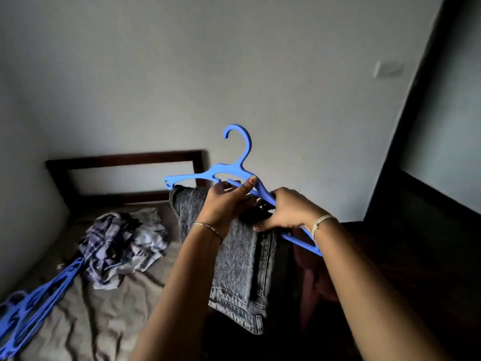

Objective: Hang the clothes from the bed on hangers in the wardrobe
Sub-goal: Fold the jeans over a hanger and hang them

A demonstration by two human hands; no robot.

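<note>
A blue plastic hanger [235, 162] is held up in the air above the bed, hook upward. Grey jeans [240, 269] hang folded over its lower bar. My left hand [226, 204] grips the jeans and the bar at the hanger's middle, thumb raised against the frame. My right hand [289, 209] grips the hanger's right arm with the fingers curled round the bar and the fabric. A pile of checked and pale clothes [122, 243] lies on the bed [104, 321].
A stack of blue hangers [33, 306] lies at the bed's left edge. The dark wooden headboard [122, 162] stands against the pale wall. A dark frame [406, 162] rises at the right. A reddish garment [312, 282] hangs behind the jeans.
</note>
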